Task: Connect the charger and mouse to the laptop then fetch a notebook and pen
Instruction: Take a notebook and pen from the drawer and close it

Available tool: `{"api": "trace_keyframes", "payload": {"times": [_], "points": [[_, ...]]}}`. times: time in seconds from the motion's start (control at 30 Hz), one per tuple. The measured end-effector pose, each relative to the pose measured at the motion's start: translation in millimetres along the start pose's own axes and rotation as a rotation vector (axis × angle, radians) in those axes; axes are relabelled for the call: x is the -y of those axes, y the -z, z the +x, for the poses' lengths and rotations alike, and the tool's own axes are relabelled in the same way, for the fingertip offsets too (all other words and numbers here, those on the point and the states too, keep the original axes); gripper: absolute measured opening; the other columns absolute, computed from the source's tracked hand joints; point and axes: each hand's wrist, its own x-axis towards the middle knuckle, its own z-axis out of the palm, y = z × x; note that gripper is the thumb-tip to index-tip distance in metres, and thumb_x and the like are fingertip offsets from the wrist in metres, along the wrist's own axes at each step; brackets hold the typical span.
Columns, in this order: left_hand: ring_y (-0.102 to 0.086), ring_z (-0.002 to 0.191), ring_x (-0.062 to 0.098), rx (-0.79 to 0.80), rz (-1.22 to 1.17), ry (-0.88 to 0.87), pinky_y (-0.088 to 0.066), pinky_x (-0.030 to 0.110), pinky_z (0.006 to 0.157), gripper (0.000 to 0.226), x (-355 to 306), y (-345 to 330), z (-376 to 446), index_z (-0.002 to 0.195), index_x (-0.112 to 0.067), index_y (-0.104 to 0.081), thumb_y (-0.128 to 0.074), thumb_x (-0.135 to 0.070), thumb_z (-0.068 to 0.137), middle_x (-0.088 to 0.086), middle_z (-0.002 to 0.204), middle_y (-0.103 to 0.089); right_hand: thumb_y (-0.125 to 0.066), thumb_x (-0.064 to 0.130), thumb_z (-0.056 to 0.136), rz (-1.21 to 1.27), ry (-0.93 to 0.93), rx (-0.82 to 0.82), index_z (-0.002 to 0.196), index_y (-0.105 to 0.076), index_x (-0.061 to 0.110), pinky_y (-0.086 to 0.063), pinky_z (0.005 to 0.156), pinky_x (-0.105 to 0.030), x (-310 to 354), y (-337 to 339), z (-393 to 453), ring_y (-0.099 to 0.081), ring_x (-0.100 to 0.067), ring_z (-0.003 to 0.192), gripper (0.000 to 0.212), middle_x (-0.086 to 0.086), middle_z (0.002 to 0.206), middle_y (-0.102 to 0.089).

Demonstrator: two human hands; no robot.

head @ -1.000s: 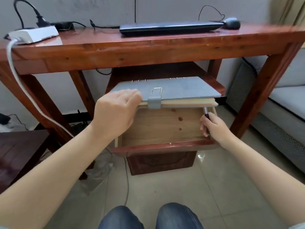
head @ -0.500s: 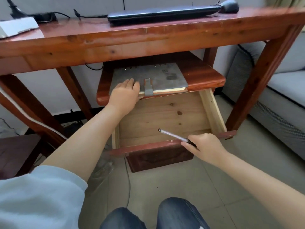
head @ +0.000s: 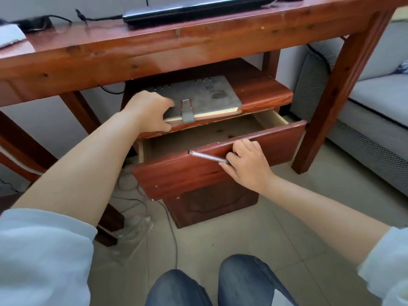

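A grey notebook [head: 207, 97] with a clasp strap lies on top of the small cabinet [head: 265, 93] under the desk. My left hand [head: 149, 112] grips the notebook's left front corner, thumb beneath its edge. A silver pen [head: 207, 157] with a dark end is held in my right hand [head: 245, 165], whose fingers also rest on the top edge of the drawer front [head: 198, 173]. The drawer is partly open and looks empty inside. The closed laptop [head: 194, 7] lies on the desk above, with a black charger cable [head: 97, 18] running to its left end.
The red wooden desk [head: 154, 47] spans the view, its right leg [head: 335, 96] beside a grey sofa [head: 375, 111]. A white power strip [head: 10, 35] sits at the desk's left end. Cables and clear plastic lie on the tiled floor. My knees show at the bottom.
The notebook went from above the drawer onto the cabinet top. My right hand lifted the pen out and now pushes the drawer front, which is further in than before.
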Motion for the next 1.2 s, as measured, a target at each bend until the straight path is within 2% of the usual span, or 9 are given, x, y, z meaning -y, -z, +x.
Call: {"api": "trace_keyframes", "payload": {"times": [0.2, 0.3, 0.47, 0.6, 0.77, 0.83, 0.93, 1.07, 1.2], "points": [[-0.065, 0.096, 0.032, 0.011, -0.057, -0.022, -0.054, 0.036, 0.078, 0.05, 3.4, 5.7, 10.3, 0.124, -0.01, -0.058, -0.064, -0.034, 0.081, 0.013, 0.107, -0.071, -0.072, 0.033, 0.071, -0.085, -0.043, 0.113, 0.061, -0.069, 0.015, -0.048, 0.062, -0.026, -1.0, -18.3, 19.6, -0.064, -0.02, 0.062, 0.021, -0.003, 0.064, -0.064], [-0.063, 0.104, 0.03, 0.045, -0.07, -0.011, -0.053, 0.034, 0.083, 0.054, 5.1, 8.5, 15.8, 0.13, -0.013, -0.055, -0.064, -0.034, 0.081, 0.011, 0.116, -0.068, -0.053, 0.037, 0.077, -0.114, -0.077, 0.164, 0.059, -0.068, 0.017, -0.035, 0.067, -0.029, -4.3, -38.6, 39.3, -0.061, -0.021, 0.063, 0.031, -0.002, 0.066, -0.062], [-0.06, 0.113, 0.026, 0.053, -0.117, -0.005, -0.051, 0.032, 0.09, 0.058, 10.9, 10.8, 21.0, 0.134, -0.016, -0.051, -0.065, -0.034, 0.081, 0.008, 0.127, -0.064, -0.084, 0.041, 0.053, -0.056, -0.081, 0.285, 0.055, -0.069, 0.019, -0.052, 0.056, -0.023, -8.5, -56.1, 59.3, -0.065, -0.02, 0.064, 0.027, -0.001, 0.066, -0.064], [-0.062, 0.107, 0.028, 0.101, -0.113, -0.033, -0.053, 0.033, 0.087, 0.055, 8.6, 11.8, 18.4, 0.133, -0.016, -0.052, -0.062, -0.036, 0.082, 0.008, 0.121, -0.067, -0.046, 0.038, 0.075, 0.018, -0.131, 0.312, 0.058, -0.068, 0.016, -0.043, 0.067, -0.031, -11.9, -56.3, 55.5, -0.042, -0.019, 0.078, 0.036, -0.003, 0.071, -0.064], [-0.065, 0.091, 0.031, 0.132, -0.145, -0.006, -0.049, 0.032, 0.073, 0.034, 35.6, 60.5, 27.7, 0.112, -0.01, -0.061, -0.057, -0.03, 0.085, 0.011, 0.101, -0.071, -0.047, 0.034, 0.073, 0.146, -0.095, 0.558, 0.053, -0.068, 0.015, -0.049, 0.041, -0.02, -12.6, -7.0, 51.9, -0.063, -0.015, 0.051, 0.034, 0.002, 0.058, -0.065], [-0.064, 0.091, 0.03, 0.119, -0.148, -0.03, -0.043, 0.03, 0.068, 0.026, 51.4, 86.7, 30.4, 0.102, -0.008, -0.061, -0.052, -0.029, 0.09, 0.01, 0.099, -0.07, -0.042, 0.031, 0.075, 0.172, -0.124, 0.54, 0.048, -0.063, 0.013, -0.042, 0.044, -0.016, -17.6, 25.1, 59.2, -0.06, -0.015, 0.044, 0.039, 0.002, 0.049, -0.061], [-0.063, 0.097, 0.029, 0.166, -0.241, -0.042, -0.046, 0.03, 0.073, 0.027, 75.4, 125.1, 24.1, 0.103, -0.006, -0.058, -0.05, -0.03, 0.095, 0.011, 0.105, -0.068, -0.042, 0.027, 0.078, 0.264, -0.294, 0.528, 0.046, -0.053, 0.007, -0.034, 0.06, -0.029, -22.8, 76.2, 89.7, -0.057, -0.023, 0.042, 0.039, -0.005, 0.045, -0.055], [-0.061, 0.102, 0.032, 0.266, -0.366, 0.0, -0.047, 0.031, 0.078, 0.032, 124.0, 189.1, 11.9, 0.105, -0.004, -0.059, -0.052, -0.033, 0.094, 0.015, 0.109, -0.067, -0.044, 0.023, 0.086, 0.416, -0.456, 0.618, 0.054, -0.053, 0.004, -0.033, 0.056, -0.029, -26.4, 144.4, 181.2, -0.059, -0.028, 0.054, 0.039, -0.014, 0.052, -0.056], [-0.062, 0.1, 0.034, 0.263, -0.395, 0.078, -0.048, 0.034, 0.079, 0.031, 186.5, 254.0, -4.7, 0.102, -0.005, -0.063, -0.056, -0.033, 0.092, 0.015, 0.104, -0.069, -0.043, 0.018, 0.097, 0.656, -0.68, 0.647, 0.052, -0.03, 0.017, -0.022, 0.058, -0.028, -22.2, 186.4, 269.0, -0.039, -0.024, 0.06, 0.047, 0.002, 0.053, -0.036]]}}
